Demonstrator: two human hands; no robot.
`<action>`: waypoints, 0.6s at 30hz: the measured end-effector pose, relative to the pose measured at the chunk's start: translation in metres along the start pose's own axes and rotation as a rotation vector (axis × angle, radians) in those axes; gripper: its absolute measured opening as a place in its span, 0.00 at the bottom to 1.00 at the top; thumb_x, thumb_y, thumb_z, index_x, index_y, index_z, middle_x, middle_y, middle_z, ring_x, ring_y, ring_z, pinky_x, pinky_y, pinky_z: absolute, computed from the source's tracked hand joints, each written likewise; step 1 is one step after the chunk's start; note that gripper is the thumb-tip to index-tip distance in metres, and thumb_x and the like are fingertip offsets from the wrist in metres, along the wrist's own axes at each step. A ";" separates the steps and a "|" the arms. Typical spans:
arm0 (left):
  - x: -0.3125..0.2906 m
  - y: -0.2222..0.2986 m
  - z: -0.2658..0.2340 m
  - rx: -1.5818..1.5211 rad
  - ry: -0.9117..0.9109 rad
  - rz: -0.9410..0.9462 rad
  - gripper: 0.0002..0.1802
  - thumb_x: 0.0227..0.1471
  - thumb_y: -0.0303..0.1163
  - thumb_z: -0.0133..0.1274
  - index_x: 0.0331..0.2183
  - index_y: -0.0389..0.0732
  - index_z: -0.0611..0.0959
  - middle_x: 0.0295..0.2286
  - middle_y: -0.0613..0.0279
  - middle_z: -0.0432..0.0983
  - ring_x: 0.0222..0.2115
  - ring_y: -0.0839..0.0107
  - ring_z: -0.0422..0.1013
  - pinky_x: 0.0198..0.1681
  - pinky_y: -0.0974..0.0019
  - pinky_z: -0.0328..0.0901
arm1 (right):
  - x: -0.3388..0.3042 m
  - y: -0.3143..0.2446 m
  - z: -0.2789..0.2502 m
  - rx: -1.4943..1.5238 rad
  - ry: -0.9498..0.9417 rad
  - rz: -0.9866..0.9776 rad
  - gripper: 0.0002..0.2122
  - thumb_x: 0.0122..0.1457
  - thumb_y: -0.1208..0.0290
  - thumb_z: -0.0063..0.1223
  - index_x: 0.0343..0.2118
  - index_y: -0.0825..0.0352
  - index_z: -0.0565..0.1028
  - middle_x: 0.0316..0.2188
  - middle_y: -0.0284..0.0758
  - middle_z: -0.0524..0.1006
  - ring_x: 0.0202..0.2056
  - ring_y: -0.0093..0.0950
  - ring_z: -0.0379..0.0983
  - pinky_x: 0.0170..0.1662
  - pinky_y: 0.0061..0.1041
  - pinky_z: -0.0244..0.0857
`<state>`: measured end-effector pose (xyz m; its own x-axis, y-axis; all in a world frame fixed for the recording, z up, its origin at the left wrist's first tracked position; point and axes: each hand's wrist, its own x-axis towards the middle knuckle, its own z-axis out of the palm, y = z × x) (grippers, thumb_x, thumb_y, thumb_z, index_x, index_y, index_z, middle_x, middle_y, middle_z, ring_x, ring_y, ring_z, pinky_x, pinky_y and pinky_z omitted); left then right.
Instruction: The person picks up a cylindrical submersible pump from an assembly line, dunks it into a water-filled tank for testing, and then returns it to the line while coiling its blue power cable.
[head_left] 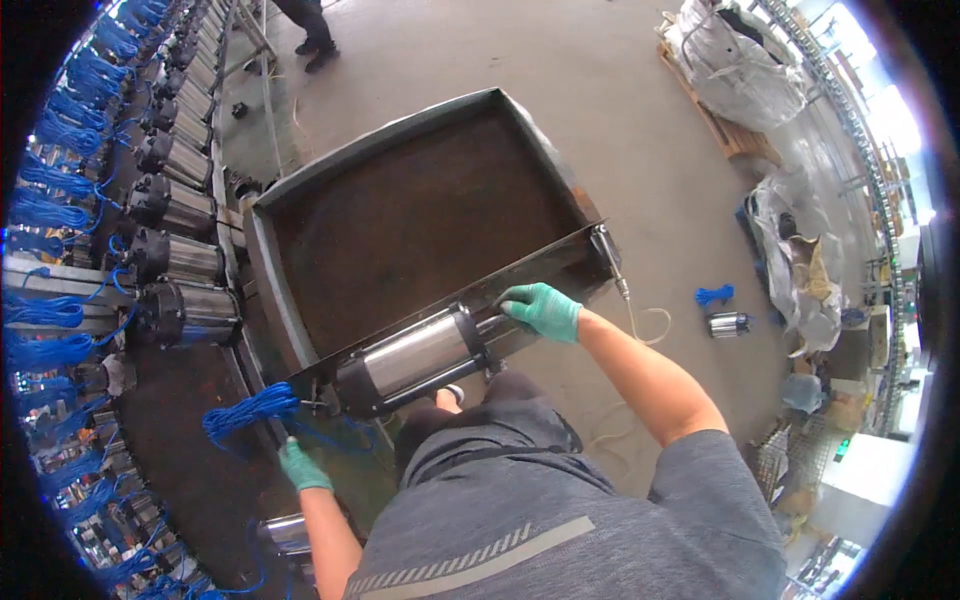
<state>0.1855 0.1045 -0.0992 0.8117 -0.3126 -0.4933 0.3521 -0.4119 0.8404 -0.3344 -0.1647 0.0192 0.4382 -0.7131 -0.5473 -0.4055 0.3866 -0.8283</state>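
A steel cylindrical motor (425, 355) with black ends lies across the near edge of a large metal tray, in front of my body. My right hand (545, 311), in a green glove, is at its right end, with the fingers closed around the short shaft (493, 325). At its left end, a coiled blue cable (252, 411) rests on the rail. Just below that coil my left hand (304, 468), also gloved in green, is beside the rail; its fingers are partly hidden, so their grip is unclear. Another steel motor (288, 533) lies near my left forearm.
The dark tray (279, 290) has raised metal walls. Several motors (190, 260) with blue cable coils line the left side. An air cylinder with a hose (622, 288) sits at the tray's right corner. Another motor (729, 324) lies on the floor. A person's leg (312, 25) shows far off.
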 end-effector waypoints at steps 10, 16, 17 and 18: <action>0.070 0.065 0.014 0.242 0.172 -0.220 0.48 0.43 0.73 0.60 0.44 0.33 0.82 0.39 0.57 0.80 0.35 0.64 0.74 0.41 0.56 0.71 | -0.017 0.090 -0.072 0.680 0.843 -0.105 0.11 0.64 0.76 0.51 0.49 0.65 0.74 0.32 0.33 0.77 0.26 0.24 0.74 0.29 0.24 0.72; 0.069 0.089 0.058 0.297 0.055 -0.238 0.43 0.44 0.69 0.62 0.44 0.38 0.82 0.40 0.57 0.80 0.38 0.63 0.73 0.46 0.53 0.69 | 0.000 0.137 -0.109 0.310 1.115 0.075 0.12 0.62 0.72 0.53 0.48 0.65 0.74 0.35 0.39 0.79 0.30 0.34 0.78 0.35 0.32 0.75; 0.068 0.094 0.062 0.342 0.043 -0.254 0.40 0.45 0.68 0.62 0.44 0.40 0.82 0.42 0.58 0.79 0.40 0.62 0.73 0.50 0.51 0.67 | -0.006 0.138 -0.112 -0.016 1.106 0.151 0.12 0.61 0.71 0.54 0.47 0.65 0.75 0.37 0.42 0.79 0.32 0.39 0.78 0.38 0.36 0.75; 0.074 0.091 0.062 0.191 0.019 -0.254 0.37 0.46 0.65 0.63 0.43 0.41 0.82 0.40 0.58 0.80 0.38 0.62 0.74 0.48 0.53 0.68 | -0.008 0.135 -0.111 -0.338 1.063 0.210 0.12 0.59 0.70 0.56 0.45 0.64 0.76 0.38 0.45 0.79 0.34 0.44 0.79 0.42 0.40 0.74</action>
<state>0.2491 -0.0093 -0.0732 0.7181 -0.1642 -0.6763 0.4523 -0.6285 0.6328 -0.4814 -0.1716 -0.0749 -0.5021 -0.8502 -0.1585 -0.6568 0.4941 -0.5696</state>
